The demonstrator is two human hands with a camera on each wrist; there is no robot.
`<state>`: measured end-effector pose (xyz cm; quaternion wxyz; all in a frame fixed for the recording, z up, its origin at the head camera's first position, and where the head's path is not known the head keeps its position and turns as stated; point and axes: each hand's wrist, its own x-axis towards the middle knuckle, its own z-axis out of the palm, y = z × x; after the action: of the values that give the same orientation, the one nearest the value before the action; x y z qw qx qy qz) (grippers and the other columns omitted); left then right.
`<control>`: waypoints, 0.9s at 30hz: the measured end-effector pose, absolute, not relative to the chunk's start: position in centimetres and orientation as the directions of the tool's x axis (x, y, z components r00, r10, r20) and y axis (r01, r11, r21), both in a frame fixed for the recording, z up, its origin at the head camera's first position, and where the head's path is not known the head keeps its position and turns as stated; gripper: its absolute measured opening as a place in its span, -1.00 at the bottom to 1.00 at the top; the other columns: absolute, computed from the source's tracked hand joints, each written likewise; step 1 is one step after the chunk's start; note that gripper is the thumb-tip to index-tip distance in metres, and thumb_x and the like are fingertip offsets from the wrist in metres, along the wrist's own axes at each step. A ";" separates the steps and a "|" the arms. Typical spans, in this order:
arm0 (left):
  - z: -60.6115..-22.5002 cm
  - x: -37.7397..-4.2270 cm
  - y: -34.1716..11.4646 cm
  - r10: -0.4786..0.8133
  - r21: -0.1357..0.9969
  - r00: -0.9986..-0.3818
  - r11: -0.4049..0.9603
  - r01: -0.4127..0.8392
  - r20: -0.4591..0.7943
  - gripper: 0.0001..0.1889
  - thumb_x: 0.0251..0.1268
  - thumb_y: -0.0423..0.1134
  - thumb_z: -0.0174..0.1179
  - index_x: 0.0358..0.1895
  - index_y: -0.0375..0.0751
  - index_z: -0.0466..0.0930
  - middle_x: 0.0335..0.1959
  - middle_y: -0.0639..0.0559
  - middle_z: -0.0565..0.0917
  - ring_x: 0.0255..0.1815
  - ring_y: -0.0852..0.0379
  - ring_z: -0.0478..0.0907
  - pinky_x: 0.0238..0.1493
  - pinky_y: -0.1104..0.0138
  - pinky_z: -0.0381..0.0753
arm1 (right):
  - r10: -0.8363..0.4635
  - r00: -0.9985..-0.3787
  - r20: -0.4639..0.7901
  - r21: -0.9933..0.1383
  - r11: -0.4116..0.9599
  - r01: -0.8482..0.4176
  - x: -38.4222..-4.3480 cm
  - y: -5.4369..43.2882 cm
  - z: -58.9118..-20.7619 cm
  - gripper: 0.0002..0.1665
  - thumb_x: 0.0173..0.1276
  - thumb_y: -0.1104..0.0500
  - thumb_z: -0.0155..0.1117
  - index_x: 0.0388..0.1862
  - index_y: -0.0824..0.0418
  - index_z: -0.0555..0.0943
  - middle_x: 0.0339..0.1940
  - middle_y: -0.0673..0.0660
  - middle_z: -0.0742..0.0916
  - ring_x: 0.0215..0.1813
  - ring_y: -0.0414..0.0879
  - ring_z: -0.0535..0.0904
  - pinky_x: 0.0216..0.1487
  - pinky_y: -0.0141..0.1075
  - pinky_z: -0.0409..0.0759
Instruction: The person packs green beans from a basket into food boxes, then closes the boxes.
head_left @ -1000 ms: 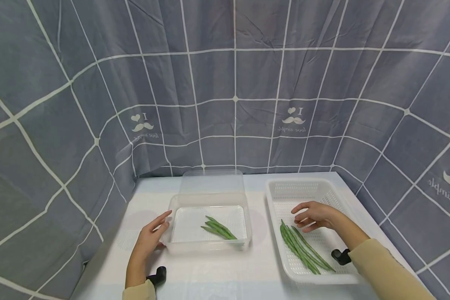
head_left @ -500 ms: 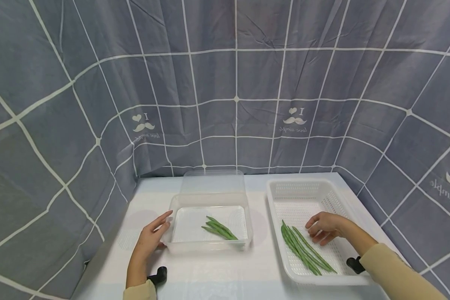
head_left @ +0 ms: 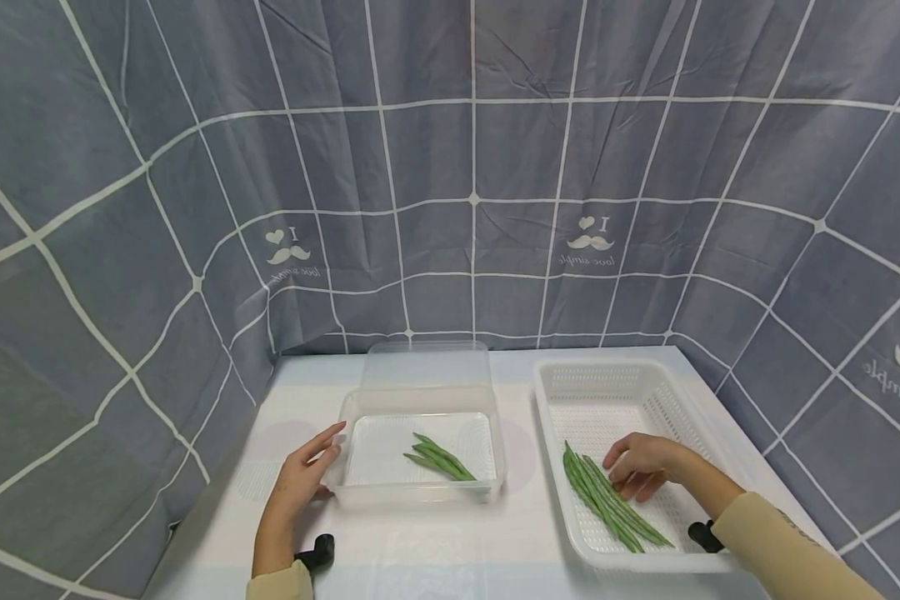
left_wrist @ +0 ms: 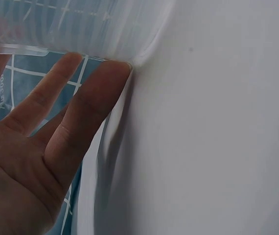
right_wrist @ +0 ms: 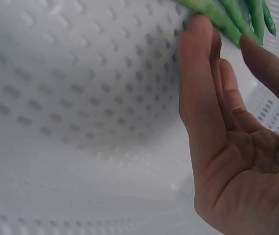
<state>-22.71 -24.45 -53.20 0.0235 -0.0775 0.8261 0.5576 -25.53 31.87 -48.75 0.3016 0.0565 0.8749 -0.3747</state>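
Lying in the basket [head_left: 592, 417], the beans [head_left: 612, 507] seem light, stiff, best pinched mid-length; the right hand [head_left: 643, 464], loosely curved, touches them without visible grip; the left hand [head_left: 297, 477] spreads against the box [head_left: 420, 495].

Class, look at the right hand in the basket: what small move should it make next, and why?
Probably the right hand should close gently on a few green beans in the white basket: its fingertips are at the beans yet spread apart, and the clear container already holds some beans.
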 end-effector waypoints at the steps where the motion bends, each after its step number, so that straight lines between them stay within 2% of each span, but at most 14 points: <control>1: -53.2 -22.7 -24.4 -0.102 0.918 -0.987 0.365 -0.154 -0.125 -0.48 0.65 -0.08 0.15 0.58 0.08 0.44 0.63 -0.44 0.29 0.39 -0.33 0.54 -0.39 0.27 0.71 | -0.128 -0.815 -0.566 -0.616 0.722 0.315 -25.6 31.6 -48.8 -0.76 0.36 0.30 0.42 -0.02 0.32 0.67 -0.40 0.17 0.82 -0.41 -0.09 0.78 -0.37 -0.21 0.76; 9: -53.2 -22.6 -24.5 -0.099 0.922 -0.988 0.361 -0.144 -0.115 -0.48 0.65 -0.09 0.15 0.58 0.07 0.45 0.63 -0.44 0.29 0.38 -0.33 0.55 -0.40 0.27 0.71 | -0.131 -0.844 -0.520 -0.609 0.749 0.259 -25.5 29.3 -49.1 -0.81 0.29 0.36 0.46 -0.15 0.27 0.65 -0.52 0.14 0.79 -0.50 -0.10 0.70 -0.44 -0.23 0.69; 15: -53.3 -22.6 -24.5 -0.095 0.923 -0.989 0.358 -0.142 -0.115 -0.48 0.64 -0.08 0.15 0.58 0.07 0.45 0.62 -0.44 0.30 0.36 -0.33 0.57 -0.40 0.26 0.71 | -0.113 -0.861 -0.496 -0.571 0.789 0.226 -25.3 27.9 -48.9 -0.82 0.28 0.40 0.44 -0.21 0.23 0.64 -0.54 0.13 0.80 -0.48 -0.07 0.73 -0.46 -0.24 0.70; 20: -53.3 -22.6 -24.5 -0.098 0.922 -0.989 0.359 -0.143 -0.115 -0.48 0.64 -0.08 0.15 0.57 0.07 0.45 0.62 -0.44 0.31 0.36 -0.31 0.58 -0.40 0.26 0.70 | -0.118 -0.863 -0.490 -0.575 0.788 0.219 -25.3 27.6 -48.8 -0.79 0.23 0.42 0.41 -0.18 0.23 0.66 -0.54 0.15 0.78 -0.48 -0.06 0.72 -0.45 -0.21 0.73; 27: -53.3 -22.6 -24.5 -0.100 0.920 -0.989 0.367 -0.137 -0.107 -0.49 0.64 -0.10 0.15 0.57 0.06 0.46 0.61 -0.45 0.32 0.36 -0.33 0.57 -0.40 0.26 0.69 | -0.148 -0.850 -0.506 -0.636 0.729 0.252 -25.7 28.4 -49.0 -0.70 0.18 0.37 0.38 -0.08 0.23 0.69 -0.55 0.13 0.76 -0.48 -0.10 0.68 -0.42 -0.22 0.75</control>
<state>-22.59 -24.54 -53.27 0.0164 -0.0717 0.8267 0.5578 -25.73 28.42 -48.97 0.2727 0.0292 0.8890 -0.3667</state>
